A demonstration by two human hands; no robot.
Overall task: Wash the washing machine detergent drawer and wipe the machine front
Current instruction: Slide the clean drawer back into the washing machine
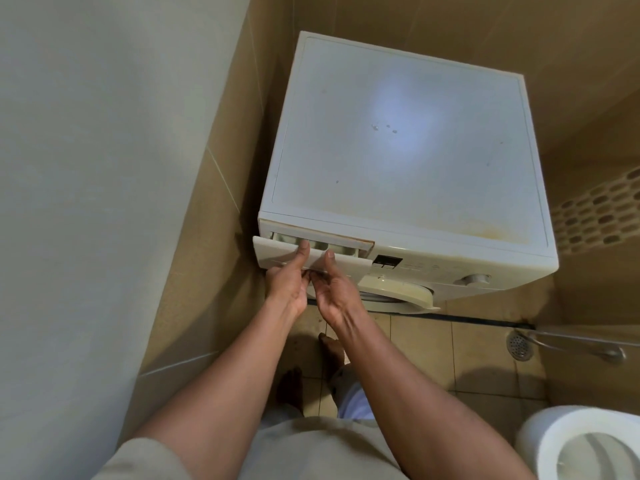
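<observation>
A white front-loading washing machine (408, 150) stands in a tiled corner. Its detergent drawer (277, 252) at the front's top left is pulled a little way out, with compartments showing behind the face panel. My left hand (287, 282) grips the drawer's face, thumb on top and fingers curled under its lower edge. My right hand (332, 292) grips the same panel just to the right, thumb on top. The machine's round door (401, 292) hangs slightly open below the control panel (388, 262) and dial (476, 279).
A grey wall (104, 202) is close on the left. A white toilet (585, 445) sits at the lower right. A floor drain (518, 345) and a metal hose (581, 341) lie on the tiled floor right of the machine. My bare feet (294, 386) stand before it.
</observation>
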